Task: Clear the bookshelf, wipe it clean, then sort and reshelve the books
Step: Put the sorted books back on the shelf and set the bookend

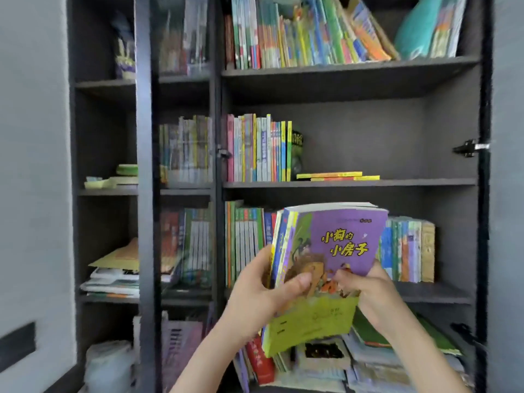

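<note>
**Both hands hold a bundle of books before the dark bookshelf**

The left hand (262, 290) and right hand (368, 293) grip a stack of books (320, 268), purple cover foremost, before the bookshelf (348, 182). Upright books (259, 148) stand on the shelf above.

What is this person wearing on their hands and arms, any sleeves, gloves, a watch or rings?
Nothing worn shows. The left hand and right hand are bare, with no gloves and no ring on the fingers in view. The left forearm and right forearm are bare down to the picture's bottom edge: no sleeve, watch or bracelet.
</note>
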`<state>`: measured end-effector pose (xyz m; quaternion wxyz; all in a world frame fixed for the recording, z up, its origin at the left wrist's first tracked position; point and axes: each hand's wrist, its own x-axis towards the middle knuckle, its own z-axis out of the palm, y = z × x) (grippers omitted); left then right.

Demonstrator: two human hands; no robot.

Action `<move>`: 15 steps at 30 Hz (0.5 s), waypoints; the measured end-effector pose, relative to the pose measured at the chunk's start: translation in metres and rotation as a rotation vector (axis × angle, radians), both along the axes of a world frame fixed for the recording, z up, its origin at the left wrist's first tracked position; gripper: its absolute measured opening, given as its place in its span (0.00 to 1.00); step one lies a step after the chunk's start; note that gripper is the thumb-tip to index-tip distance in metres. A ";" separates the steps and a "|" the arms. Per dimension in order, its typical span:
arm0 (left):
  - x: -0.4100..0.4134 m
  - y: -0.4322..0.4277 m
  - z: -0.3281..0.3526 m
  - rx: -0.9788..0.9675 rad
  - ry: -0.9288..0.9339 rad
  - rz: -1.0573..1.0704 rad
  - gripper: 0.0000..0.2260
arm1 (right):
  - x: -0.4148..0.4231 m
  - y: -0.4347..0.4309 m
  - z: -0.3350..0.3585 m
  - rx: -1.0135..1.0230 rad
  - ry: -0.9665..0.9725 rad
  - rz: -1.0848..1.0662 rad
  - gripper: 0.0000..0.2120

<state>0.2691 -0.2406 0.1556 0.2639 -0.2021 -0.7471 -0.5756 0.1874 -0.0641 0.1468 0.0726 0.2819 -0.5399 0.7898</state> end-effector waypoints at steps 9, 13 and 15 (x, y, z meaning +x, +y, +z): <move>-0.163 0.063 0.113 -0.094 0.316 0.207 0.08 | -0.151 0.055 0.128 -0.047 0.316 -0.037 0.47; -0.230 0.086 0.169 -0.052 0.442 0.276 0.08 | -0.224 0.072 0.201 0.055 0.467 -0.010 0.24; -0.260 0.091 0.190 -0.007 0.516 0.355 0.08 | -0.259 0.074 0.229 0.171 0.524 -0.083 0.19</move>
